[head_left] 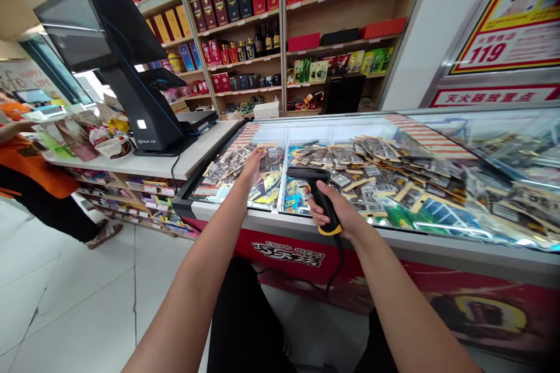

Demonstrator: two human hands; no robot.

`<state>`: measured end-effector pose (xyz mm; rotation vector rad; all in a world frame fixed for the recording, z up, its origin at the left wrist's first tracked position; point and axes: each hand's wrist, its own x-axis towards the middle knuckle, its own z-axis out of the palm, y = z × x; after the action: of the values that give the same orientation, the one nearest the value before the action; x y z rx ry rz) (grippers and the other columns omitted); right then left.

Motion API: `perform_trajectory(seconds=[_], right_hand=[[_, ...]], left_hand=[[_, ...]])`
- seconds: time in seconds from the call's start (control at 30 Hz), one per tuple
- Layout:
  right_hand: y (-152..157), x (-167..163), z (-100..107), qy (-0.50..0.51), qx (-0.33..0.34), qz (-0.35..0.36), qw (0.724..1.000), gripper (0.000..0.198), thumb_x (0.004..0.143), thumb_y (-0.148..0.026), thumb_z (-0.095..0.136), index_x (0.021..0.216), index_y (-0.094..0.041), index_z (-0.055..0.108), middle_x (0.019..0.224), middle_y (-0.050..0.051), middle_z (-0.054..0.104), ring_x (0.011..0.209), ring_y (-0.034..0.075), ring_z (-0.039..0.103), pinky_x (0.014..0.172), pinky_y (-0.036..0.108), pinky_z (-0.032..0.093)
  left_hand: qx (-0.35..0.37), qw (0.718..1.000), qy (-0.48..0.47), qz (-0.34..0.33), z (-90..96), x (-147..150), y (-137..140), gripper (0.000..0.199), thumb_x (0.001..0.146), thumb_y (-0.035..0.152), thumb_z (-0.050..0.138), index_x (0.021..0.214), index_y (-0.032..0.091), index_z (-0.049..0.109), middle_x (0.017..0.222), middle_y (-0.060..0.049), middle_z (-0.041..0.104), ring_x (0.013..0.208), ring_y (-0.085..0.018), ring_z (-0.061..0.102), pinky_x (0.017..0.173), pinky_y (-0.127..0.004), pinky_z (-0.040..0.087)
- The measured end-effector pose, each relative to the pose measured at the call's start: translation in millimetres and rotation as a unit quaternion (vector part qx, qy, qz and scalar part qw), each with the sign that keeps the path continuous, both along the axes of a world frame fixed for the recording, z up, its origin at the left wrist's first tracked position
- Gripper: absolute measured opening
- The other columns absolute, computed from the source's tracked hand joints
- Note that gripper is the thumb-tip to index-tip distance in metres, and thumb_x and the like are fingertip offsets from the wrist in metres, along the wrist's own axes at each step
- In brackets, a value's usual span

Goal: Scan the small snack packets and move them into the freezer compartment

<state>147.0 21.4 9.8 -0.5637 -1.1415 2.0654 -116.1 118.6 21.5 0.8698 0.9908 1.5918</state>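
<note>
My right hand (332,210) is wrapped round the handle of a black and yellow barcode scanner (310,173). The scanner's head points left over the front edge of a chest freezer (275,218), and its cable hangs down the red front panel. My left hand (252,164) reaches over the freezer's left section, its fingers closed on the top edge of a small clear packet (272,156) with a tan header. Many similar packets (367,157) lie heaped to the right, beyond a white wire divider (283,178). My left fingertips are partly hidden.
A white counter (192,157) with a point-of-sale terminal (131,64) adjoins the freezer on the left. A person in orange (44,154) stands beyond it. Shelves (245,20) of boxes and bottles rise behind. Blue-green bags (441,215) lie at the freezer's front right.
</note>
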Motion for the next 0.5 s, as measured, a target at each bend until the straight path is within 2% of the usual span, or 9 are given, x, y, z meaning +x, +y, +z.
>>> perform_trajectory(seconds=[0.2, 0.33, 0.43, 0.5], right_hand=[[0, -1, 0, -0.01, 0.004, -0.003, 1.0, 0.051, 0.085, -0.065, 0.082, 0.1, -0.021, 0.062, 0.056, -0.008, 0.05, 0.04, 0.005, 0.033, 0.041, 0.018, 0.034], [0, 1, -2, -0.001, 0.006, 0.0, 1.0, 0.049, 0.089, -0.065, 0.079, 0.1, -0.021, 0.062, 0.056, -0.007, 0.051, 0.04, 0.006, 0.033, 0.041, 0.019, 0.033], [-1, 4, -1, 0.025, 0.008, 0.004, 1.0, 0.05, 0.088, -0.065, 0.08, 0.102, -0.021, 0.062, 0.056, -0.008, 0.049, 0.039, 0.005, 0.031, 0.042, 0.019, 0.032], [-2, 6, 1, 0.048, 0.006, 0.005, 0.999, 0.051, 0.086, -0.065, 0.081, 0.103, -0.022, 0.062, 0.056, -0.009, 0.047, 0.038, 0.004, 0.029, 0.042, 0.018, 0.032]], left_hand=[[-0.009, 1.0, 0.021, -0.009, 0.7, 4, -4, 0.027, 0.082, 0.025, 0.076, 0.108, 0.025, 0.066, 0.103, -0.005, 0.08, 0.11, -0.028, 0.077, 0.097, -0.043, 0.062], [0.001, 1.0, 0.023, -0.012, -2.5, 2, -2, 0.03, 0.083, 0.024, 0.077, 0.112, 0.025, 0.068, 0.106, -0.004, 0.08, 0.108, -0.025, 0.077, 0.094, -0.037, 0.062], [0.006, 1.0, 0.014, 0.008, -4.8, 5, 4, 0.027, 0.089, 0.027, 0.075, 0.115, 0.027, 0.068, 0.111, -0.002, 0.079, 0.109, -0.022, 0.075, 0.093, -0.033, 0.061], [-0.005, 0.999, 0.003, 0.034, -4.0, 11, 12, 0.022, 0.092, 0.027, 0.071, 0.114, 0.027, 0.067, 0.107, -0.001, 0.079, 0.107, -0.021, 0.075, 0.091, -0.031, 0.06]])
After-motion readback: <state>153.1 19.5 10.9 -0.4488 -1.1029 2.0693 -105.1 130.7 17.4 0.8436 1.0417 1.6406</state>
